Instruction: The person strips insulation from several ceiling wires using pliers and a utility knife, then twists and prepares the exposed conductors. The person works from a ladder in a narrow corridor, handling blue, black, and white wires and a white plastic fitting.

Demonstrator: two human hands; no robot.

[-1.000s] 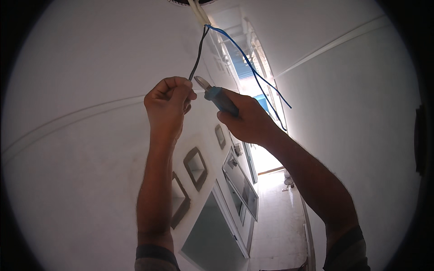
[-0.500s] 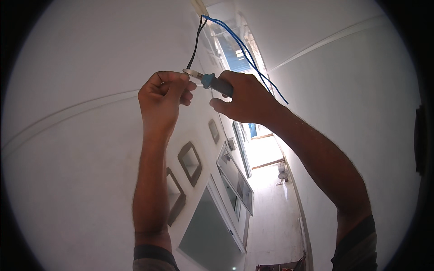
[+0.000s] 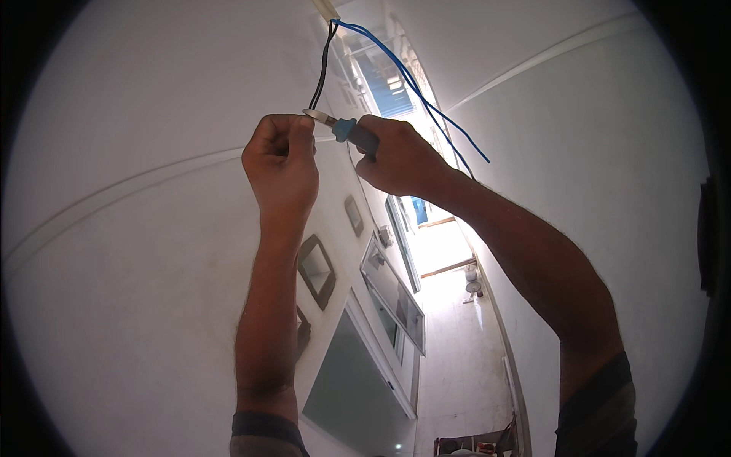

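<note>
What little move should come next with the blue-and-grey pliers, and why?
Probably a gentle squeeze by the right hand on the blue-and-grey pliers: their silver tip seems to meet the two thin black wires, which the left hand pinches right beside it. Gently, because that hand is so close.

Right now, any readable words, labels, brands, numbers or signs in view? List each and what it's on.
None readable.
Silver-headed pliers with teal-and-grey grip, in the right hand: no legible marking.
Thin black wires, in the left hand: no legible print.
Thin blue wires: no legible print.
Dark reddish item at the bottom edge: too small and blurred to tell.
</note>
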